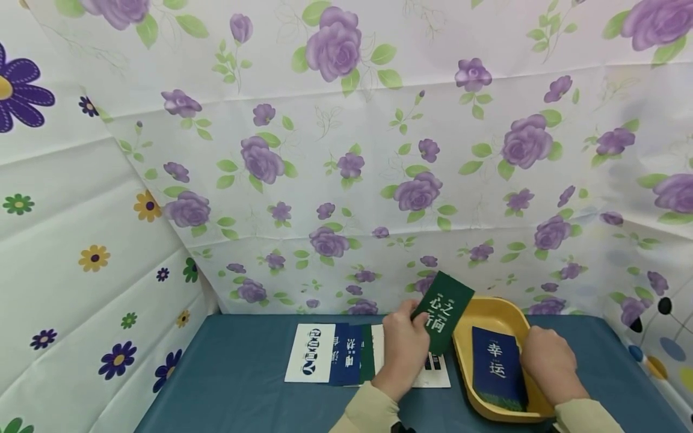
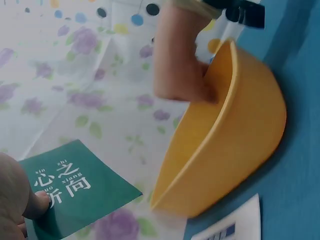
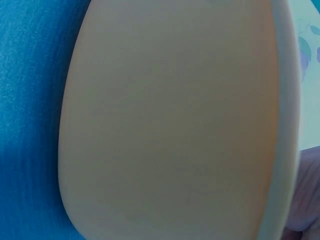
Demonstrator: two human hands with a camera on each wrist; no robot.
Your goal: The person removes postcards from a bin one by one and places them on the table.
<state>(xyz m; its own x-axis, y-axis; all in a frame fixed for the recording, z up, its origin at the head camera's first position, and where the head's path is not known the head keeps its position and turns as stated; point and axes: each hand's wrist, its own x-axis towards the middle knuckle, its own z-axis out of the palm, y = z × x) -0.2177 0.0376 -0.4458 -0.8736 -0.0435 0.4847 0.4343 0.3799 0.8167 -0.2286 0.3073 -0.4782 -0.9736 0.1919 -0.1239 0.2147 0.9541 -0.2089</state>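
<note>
My left hand (image 1: 403,349) pinches a green card (image 1: 445,307) with white Chinese characters between thumb and fingers. The card is raised and tilted beside the left rim of a yellow tray (image 1: 467,385). In the left wrist view, the thumb (image 2: 37,204) presses on the face of this card. My right hand (image 1: 549,364) reaches over the right rim into the tray, its fingers bent down at the right edge of a dark blue card (image 1: 495,367) with white characters. Those fingertips are hidden, so a grip on the blue card cannot be confirmed.
Left of the tray, several overlapping cards lie in a row, including a white card (image 1: 308,355) and a blue card (image 1: 346,355). They rest on a blue-green tabletop (image 1: 233,373). A flowered cloth (image 1: 303,198) hangs behind the table, with patterned sheets at both sides.
</note>
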